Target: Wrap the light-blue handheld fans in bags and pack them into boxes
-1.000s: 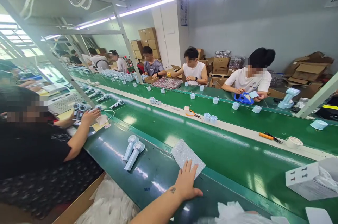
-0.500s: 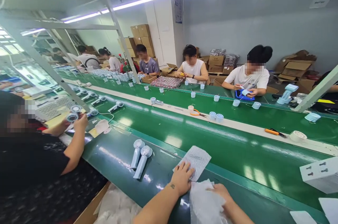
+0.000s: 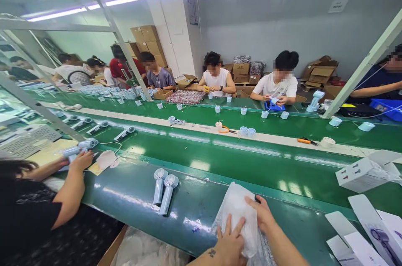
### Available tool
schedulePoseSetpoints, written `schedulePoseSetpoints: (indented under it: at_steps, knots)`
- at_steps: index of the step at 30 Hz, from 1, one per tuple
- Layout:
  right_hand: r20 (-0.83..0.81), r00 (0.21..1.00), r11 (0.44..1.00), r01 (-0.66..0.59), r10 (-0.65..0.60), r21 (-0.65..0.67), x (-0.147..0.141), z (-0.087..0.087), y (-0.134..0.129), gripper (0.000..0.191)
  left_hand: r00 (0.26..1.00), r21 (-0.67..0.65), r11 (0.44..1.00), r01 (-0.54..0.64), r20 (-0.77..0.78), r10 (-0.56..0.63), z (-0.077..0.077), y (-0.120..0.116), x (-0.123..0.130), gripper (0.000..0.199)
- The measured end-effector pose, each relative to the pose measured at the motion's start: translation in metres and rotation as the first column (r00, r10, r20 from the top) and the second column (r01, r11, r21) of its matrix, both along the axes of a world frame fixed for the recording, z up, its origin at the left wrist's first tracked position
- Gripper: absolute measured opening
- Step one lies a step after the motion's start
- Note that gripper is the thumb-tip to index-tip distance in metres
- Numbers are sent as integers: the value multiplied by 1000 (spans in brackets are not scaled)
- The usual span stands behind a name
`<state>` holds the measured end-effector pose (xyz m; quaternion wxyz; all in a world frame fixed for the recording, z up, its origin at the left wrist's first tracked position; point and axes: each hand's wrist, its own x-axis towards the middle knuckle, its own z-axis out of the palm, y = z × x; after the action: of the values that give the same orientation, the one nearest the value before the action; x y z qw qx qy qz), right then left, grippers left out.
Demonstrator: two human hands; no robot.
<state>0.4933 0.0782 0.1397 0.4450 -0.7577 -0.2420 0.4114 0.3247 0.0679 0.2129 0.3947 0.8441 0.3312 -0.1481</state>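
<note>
A translucent white plastic bag (image 3: 242, 205) lies in front of me on the dark green bench. My left hand (image 3: 230, 239) rests on its near part, fingers spread over the surface. At the bag's right edge, my right hand (image 3: 264, 216) grips it, with a small black thing (image 3: 258, 199) at the fingers that I cannot make out. Clear bubble wrap (image 3: 263, 243) shows below, between the bag and my right wrist. To the left, two light-blue handheld fans (image 3: 168, 195) lie side by side, apart from my hands.
Beyond the bench runs a green conveyor belt (image 3: 201, 153). White boxes (image 3: 354, 172) stand at the right, with open printed cartons (image 3: 373, 232) nearer. On the left a co-worker's hands (image 3: 82, 160) hold a fan. A carton of white bags (image 3: 141, 249) sits below the bench edge.
My left hand has moved from the bubble wrap onto the white bag. The bag, earlier hanging from my right hand, now lies further up the bench. The view has turned right.
</note>
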Motion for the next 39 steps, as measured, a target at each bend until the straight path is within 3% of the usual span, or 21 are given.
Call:
schedulePoseSetpoints:
  at_steps: [3,5,7,8,10,12,13,14,16,17,18,19,20,21,22,24,27,30,33,36,39]
  knots:
    - [58,996,996,-70,74,-58,34,23,-10,46,998,113,993,-29,-57,36,-51,-16,-2,61]
    - [199,975,995,-96,98,-22,45,42,-23,53,997,193,980,-57,-48,67,-59,-16,0,63]
    - [363,905,967,-253,224,33,41,57,-37,52,998,212,976,-48,-20,53,-49,-15,3,65]
    - [435,828,917,-399,353,17,33,60,-44,49,1000,205,978,-27,0,28,-40,-15,4,70]
    - [514,586,733,-667,626,-132,15,60,-55,45,999,178,984,29,38,-36,-23,-15,2,77]
    - [511,365,566,-760,778,-320,-1,53,-62,50,992,131,986,105,56,-113,-10,-13,-6,73]
    - [501,314,530,-758,807,-379,-5,48,-64,54,988,95,987,133,66,-139,-4,-9,-13,63]
    - [494,275,503,-755,825,-420,-8,44,-65,59,989,73,991,116,81,-122,1,-2,-24,50]
    - [475,207,445,-764,855,-468,-8,36,-62,73,986,142,978,-156,73,147,13,21,-53,30]
    - [464,180,419,-769,867,-484,-8,33,-58,78,929,240,898,-369,62,365,19,37,-72,27]
    - [460,161,405,-766,873,-499,-8,31,-54,80,793,376,721,-583,69,605,25,54,-92,28]
    - [460,153,405,-752,874,-519,-8,28,-49,80,637,484,530,-696,75,767,30,72,-112,35]
    - [466,155,419,-730,871,-540,-10,27,-44,76,522,542,403,-737,78,849,33,89,-132,42]
    - [477,165,443,-700,863,-560,-13,26,-39,73,430,571,319,-756,66,900,33,104,-149,45]
    - [490,177,469,-672,854,-574,-17,25,-35,70,371,575,283,-768,37,928,30,116,-163,48]
    - [518,205,516,-635,830,-575,-24,26,-27,67,300,563,266,-782,-35,953,17,130,-179,49]
    - [536,233,538,-658,811,-527,-30,32,-21,66,288,569,289,-769,-96,953,-4,124,-178,35]
    - [478,255,499,-707,840,-501,-29,40,-21,69,412,595,350,-723,-36,911,-10,97,-156,30]
    - [440,309,512,-713,843,-480,-28,42,-23,80,666,434,565,-702,120,736,-1,74,-118,30]
    - [436,428,592,-715,792,-372,-23,36,-24,95,883,257,845,-468,181,434,5,67,-70,33]
    - [411,584,692,-699,700,-184,-10,28,-29,110,977,264,941,-211,43,207,1,75,-33,36]
